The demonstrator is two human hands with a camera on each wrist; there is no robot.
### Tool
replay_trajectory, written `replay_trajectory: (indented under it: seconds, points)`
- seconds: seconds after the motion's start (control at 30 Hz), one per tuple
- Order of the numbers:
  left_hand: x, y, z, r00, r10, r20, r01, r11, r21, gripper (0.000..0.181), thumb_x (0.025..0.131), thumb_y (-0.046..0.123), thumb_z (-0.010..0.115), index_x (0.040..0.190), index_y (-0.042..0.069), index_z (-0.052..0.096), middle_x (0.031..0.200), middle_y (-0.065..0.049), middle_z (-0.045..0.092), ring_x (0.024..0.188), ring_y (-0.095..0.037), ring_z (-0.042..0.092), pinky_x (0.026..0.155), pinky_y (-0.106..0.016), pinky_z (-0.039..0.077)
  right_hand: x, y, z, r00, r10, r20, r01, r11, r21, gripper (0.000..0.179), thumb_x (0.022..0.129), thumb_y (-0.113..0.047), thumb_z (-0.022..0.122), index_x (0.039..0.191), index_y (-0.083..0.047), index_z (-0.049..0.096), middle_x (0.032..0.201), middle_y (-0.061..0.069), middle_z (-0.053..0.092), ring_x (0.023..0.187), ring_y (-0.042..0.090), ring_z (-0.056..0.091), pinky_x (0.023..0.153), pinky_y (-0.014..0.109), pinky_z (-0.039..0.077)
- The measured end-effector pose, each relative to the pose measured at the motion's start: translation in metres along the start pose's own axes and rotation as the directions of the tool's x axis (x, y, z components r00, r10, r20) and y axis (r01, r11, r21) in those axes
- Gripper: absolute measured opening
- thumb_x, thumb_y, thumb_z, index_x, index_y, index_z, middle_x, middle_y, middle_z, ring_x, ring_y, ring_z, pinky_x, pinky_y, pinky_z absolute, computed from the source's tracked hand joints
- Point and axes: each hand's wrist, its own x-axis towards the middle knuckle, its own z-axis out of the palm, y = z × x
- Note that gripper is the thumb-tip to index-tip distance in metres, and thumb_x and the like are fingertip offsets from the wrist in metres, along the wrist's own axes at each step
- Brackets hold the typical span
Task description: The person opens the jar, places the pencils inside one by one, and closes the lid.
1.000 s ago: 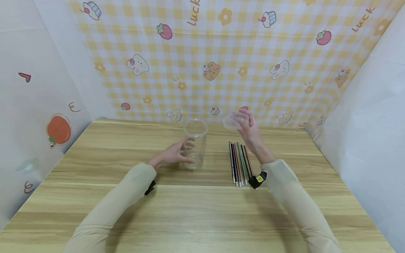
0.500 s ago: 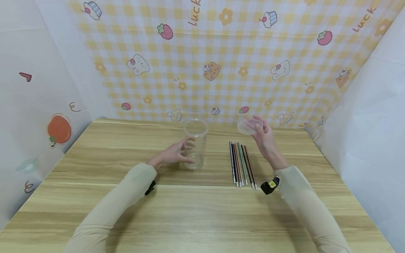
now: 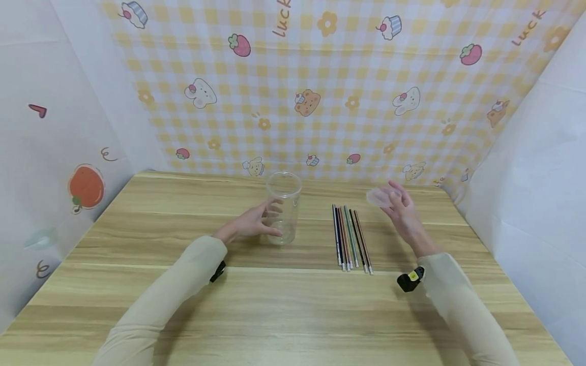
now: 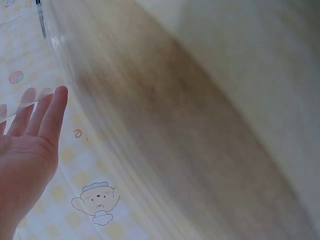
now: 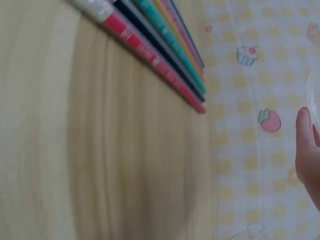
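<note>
A tall clear plastic cup [image 3: 289, 216] stands upright on the table, its round mouth facing up. My left hand [image 3: 249, 222] holds it from the left, thumb low at the front and fingers round the back, showing through the clear wall. In the left wrist view that hand [image 4: 30, 145] has its fingertips at the cup's edge. To the right, my right hand [image 3: 405, 216] pinches a clear round lid [image 3: 376, 197] above the table, tilted. Only part of the lid [image 5: 315, 97] and of the right hand [image 5: 309, 152] enters the right wrist view.
Several pencils [image 3: 348, 239] lie side by side on the wooden table [image 3: 284, 315], between the cup and my right hand, pale ends toward me. A yellow checked cloth [image 3: 274, 76] hangs behind the table, and white sheets [image 3: 540, 168] hang at the sides.
My right hand has moved right and down toward the table with the lid, away from the cup and past the pencils. My left hand and the cup have stayed put.
</note>
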Motion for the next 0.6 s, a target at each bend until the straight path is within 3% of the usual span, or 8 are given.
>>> replay_trajectory:
  seconds: [0.23, 0.4, 0.5, 0.6]
  points:
    - [0.000, 0.003, 0.000, 1.000, -0.011, 0.004, 0.010, 1.000, 0.020, 0.078, 0.073, 0.013, 0.073, 0.133, 0.008, 0.024, 0.129, -0.025, 0.036, 0.117, -0.037, 0.035, 0.096, -0.046, 0.031, -0.012, -0.002, -0.022, 0.998, 0.053, -0.020, -0.055, 0.990, -0.130, 0.034, 0.093, -0.009, 0.043, 0.126, -0.012, 0.035, 0.119, 0.005, 0.038, 0.104, 0.012, 0.048, 0.097, 0.026, 0.030]
    - [0.003, -0.005, 0.000, 1.000, -0.010, 0.002, 0.010, 1.000, 0.006, 0.079, 0.073, 0.011, 0.073, 0.134, 0.009, 0.023, 0.129, -0.025, 0.035, 0.117, -0.037, 0.036, 0.096, -0.046, 0.031, -0.018, -0.002, -0.035, 0.993, 0.108, -0.050, -0.117, 0.961, -0.252, 0.042, 0.093, -0.013, 0.044, 0.131, -0.008, 0.029, 0.123, 0.006, 0.034, 0.102, 0.008, 0.049, 0.099, 0.027, 0.028]
    - [0.007, -0.017, 0.000, 1.000, -0.011, -0.006, 0.011, 1.000, 0.004, 0.079, 0.073, 0.010, 0.072, 0.134, 0.011, 0.023, 0.130, -0.022, 0.036, 0.117, -0.035, 0.035, 0.096, -0.046, 0.030, -0.019, -0.002, -0.043, 0.987, 0.149, -0.066, -0.163, 0.900, -0.405, 0.050, 0.093, -0.019, 0.045, 0.134, -0.003, 0.022, 0.128, 0.013, 0.028, 0.102, 0.007, 0.047, 0.100, 0.031, 0.028]
    - [0.010, -0.026, 0.001, 1.000, -0.014, -0.013, 0.014, 1.000, 0.012, 0.079, 0.073, 0.011, 0.073, 0.134, 0.015, 0.023, 0.131, -0.019, 0.037, 0.118, -0.033, 0.035, 0.097, -0.046, 0.029, -0.020, -0.001, -0.051, 0.977, 0.198, -0.075, -0.205, 0.800, -0.564, 0.056, 0.093, -0.026, 0.045, 0.135, 0.002, 0.019, 0.131, 0.021, 0.026, 0.108, 0.015, 0.043, 0.100, 0.039, 0.027]
